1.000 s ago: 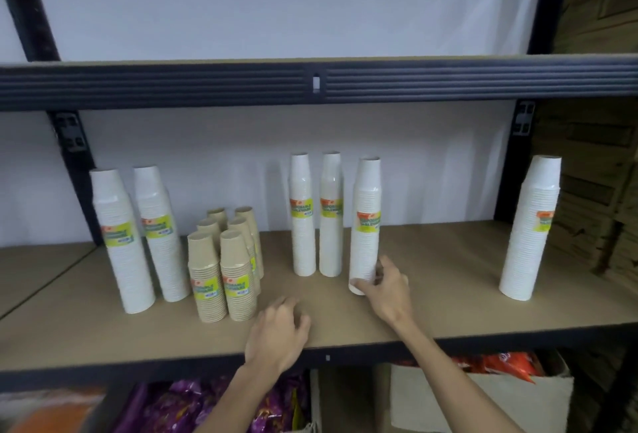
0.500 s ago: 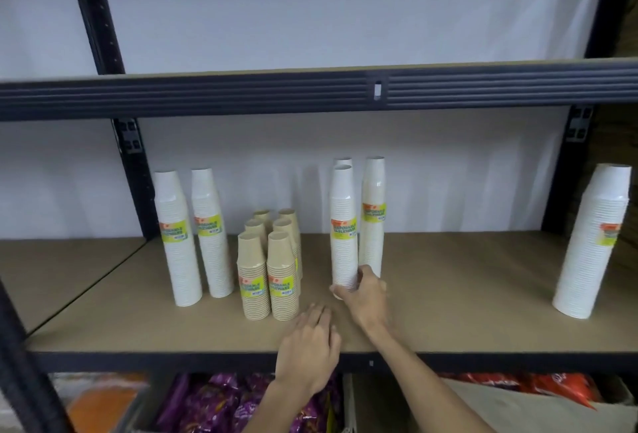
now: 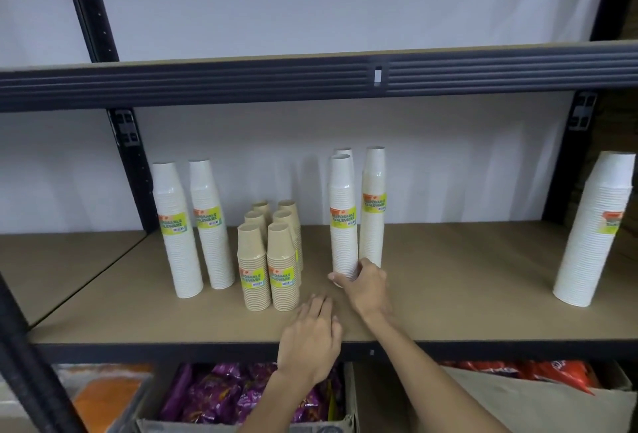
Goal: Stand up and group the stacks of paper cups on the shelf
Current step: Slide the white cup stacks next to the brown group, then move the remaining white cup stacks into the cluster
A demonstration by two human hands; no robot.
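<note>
Upright stacks of paper cups stand on the brown shelf. Two wide white stacks are at the left, and several short brown stacks stand beside them. In the middle are three slim white stacks: my right hand grips the base of the front stack, with a second stack right of it and a third almost hidden behind. One wide white stack stands alone at the far right. My left hand rests flat on the shelf near its front edge.
A dark metal shelf beam runs overhead and black uprights frame the bay. Below the shelf, a box of purple packets sits beside a box of orange-red packets.
My right hand has slid the front slim white stack to the left, in front of the other two. My left hand stayed on the shelf. The view shifted left.
</note>
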